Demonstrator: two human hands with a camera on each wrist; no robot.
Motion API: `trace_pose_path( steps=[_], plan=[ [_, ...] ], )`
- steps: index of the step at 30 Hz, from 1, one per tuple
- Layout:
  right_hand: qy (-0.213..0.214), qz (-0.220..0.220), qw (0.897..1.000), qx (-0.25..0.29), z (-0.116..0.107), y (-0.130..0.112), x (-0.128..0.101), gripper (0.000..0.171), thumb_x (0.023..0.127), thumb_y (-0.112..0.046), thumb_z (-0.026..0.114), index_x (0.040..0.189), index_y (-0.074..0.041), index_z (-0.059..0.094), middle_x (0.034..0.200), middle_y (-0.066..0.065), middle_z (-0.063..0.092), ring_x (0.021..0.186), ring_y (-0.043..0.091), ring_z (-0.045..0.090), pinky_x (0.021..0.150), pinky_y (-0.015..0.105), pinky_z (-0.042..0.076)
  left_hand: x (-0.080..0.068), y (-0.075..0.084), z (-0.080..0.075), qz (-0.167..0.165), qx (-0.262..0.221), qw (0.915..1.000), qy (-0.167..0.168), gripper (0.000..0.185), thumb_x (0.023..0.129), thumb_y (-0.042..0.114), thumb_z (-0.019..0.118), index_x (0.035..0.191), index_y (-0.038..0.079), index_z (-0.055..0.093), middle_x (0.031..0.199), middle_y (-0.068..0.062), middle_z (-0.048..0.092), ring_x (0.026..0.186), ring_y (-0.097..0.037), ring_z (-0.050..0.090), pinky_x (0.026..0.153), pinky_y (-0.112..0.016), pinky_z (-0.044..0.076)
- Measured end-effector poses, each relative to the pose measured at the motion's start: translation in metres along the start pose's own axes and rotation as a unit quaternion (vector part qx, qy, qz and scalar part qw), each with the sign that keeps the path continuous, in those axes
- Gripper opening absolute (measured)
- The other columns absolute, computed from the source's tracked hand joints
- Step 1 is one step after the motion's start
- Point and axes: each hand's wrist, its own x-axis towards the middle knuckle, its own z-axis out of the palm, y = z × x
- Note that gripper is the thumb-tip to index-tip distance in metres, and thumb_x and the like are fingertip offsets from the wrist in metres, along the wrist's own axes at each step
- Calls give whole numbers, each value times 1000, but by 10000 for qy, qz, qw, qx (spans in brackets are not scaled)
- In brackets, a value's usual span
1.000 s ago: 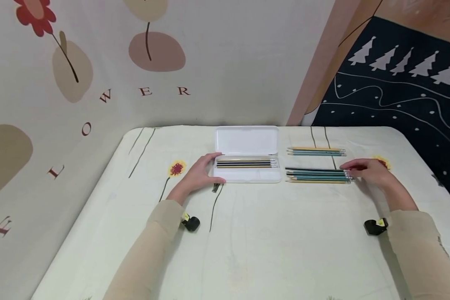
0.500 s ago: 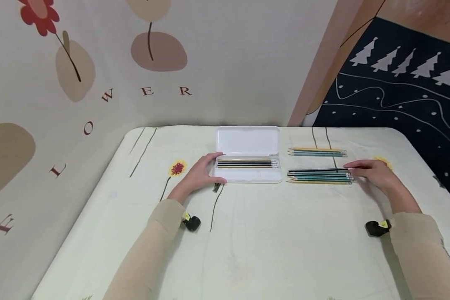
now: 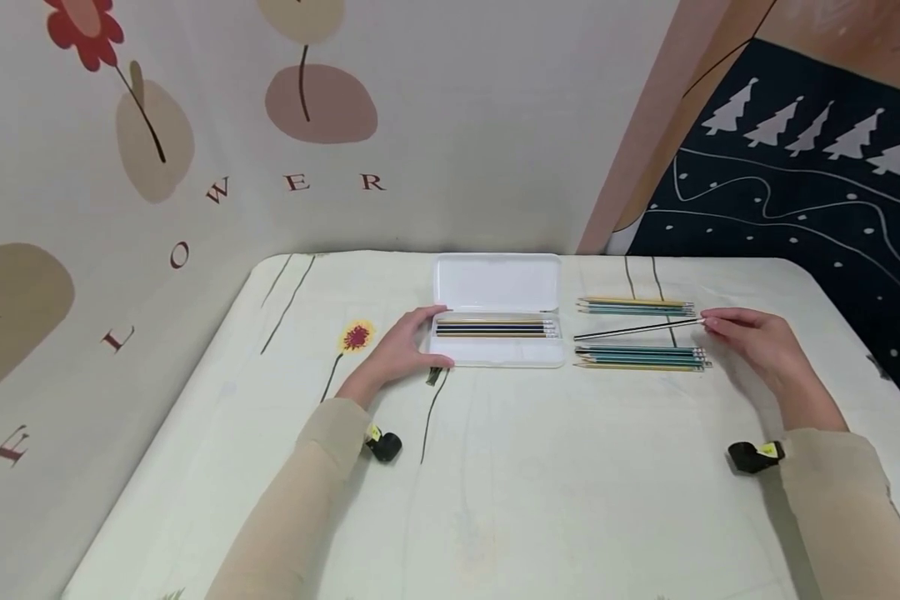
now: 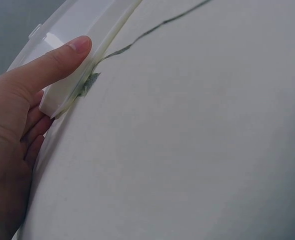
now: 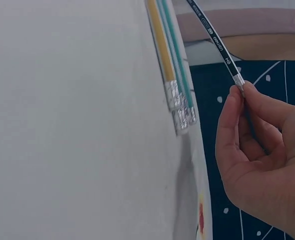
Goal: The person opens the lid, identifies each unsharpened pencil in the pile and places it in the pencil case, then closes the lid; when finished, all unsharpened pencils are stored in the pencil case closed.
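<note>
My left hand (image 3: pixel 400 347) holds the left end of an open white pencil case (image 3: pixel 498 354). Its thumb lies over the case's near wall (image 4: pixel 70 82) in the left wrist view, with the other fingers partly hidden behind. Several pencils (image 3: pixel 495 329) lie in a row along the back part of the case. To the right, my right hand (image 3: pixel 761 350) pinches a black-and-white striped pencil (image 5: pixel 215 42) by its eraser end, between thumb and fingertips. That pencil slants just above the table, its tip towards the case.
Right of the case lie two groups of pencils: a small yellow-and-teal one (image 3: pixel 633 306) at the back and a larger, mostly teal one (image 3: pixel 637 357) nearer. The case's lid (image 3: pixel 497 282) leans back. A patterned cloth covers the table (image 3: pixel 540 483); a wall hanging (image 3: pixel 457 167) stands behind.
My right hand has drawn the striped pencil away from the nearer group and moved it slightly back and up, into the space between both groups. The left hand keeps its place on the case.
</note>
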Motion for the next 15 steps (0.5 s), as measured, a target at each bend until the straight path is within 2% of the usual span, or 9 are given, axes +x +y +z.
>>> trace_pose_path(
  steps=[2,5,8,13,15],
  plan=[
    [-25,-72,9986,529,2,-4,0,11,92,-24,71,91,-34,74,89,-27,67,84,-12,65,75,7,53,0,0,0,-8,6,10000,0,94,71,41,89,151,28,41,155,-9,41,146,-30,35,121,-53,29],
    [5,-157,9948,1009,5,-6,3,10,89,-20,74,91,-29,76,88,-22,70,83,-8,68,74,10,55,0,0,0,-12,26,10000,-14,95,71,42,89,151,28,40,155,-10,41,146,-30,35,121,-53,29],
    [93,-197,9937,1100,7,-2,15,11,88,-20,75,98,-26,76,91,-20,70,85,-6,69,76,11,56,0,0,0,-34,59,10000,-24,95,71,43,89,151,29,40,156,-9,40,147,-30,34,121,-53,29],
    [311,-408,9923,1128,9,18,45,34,78,-32,83,110,-23,76,96,-19,72,89,-4,70,78,12,56,0,2,-1,-57,70,10000,-27,95,72,43,89,151,29,39,156,-9,40,147,-30,34,121,-53,29],
    [357,-363,9913,1213,17,15,47,40,76,-32,84,113,-21,75,96,-17,72,88,-3,70,77,12,56,-1,2,0,-72,45,10000,-37,95,72,43,89,152,29,39,157,-9,39,147,-30,33,121,-53,28]
  ],
)
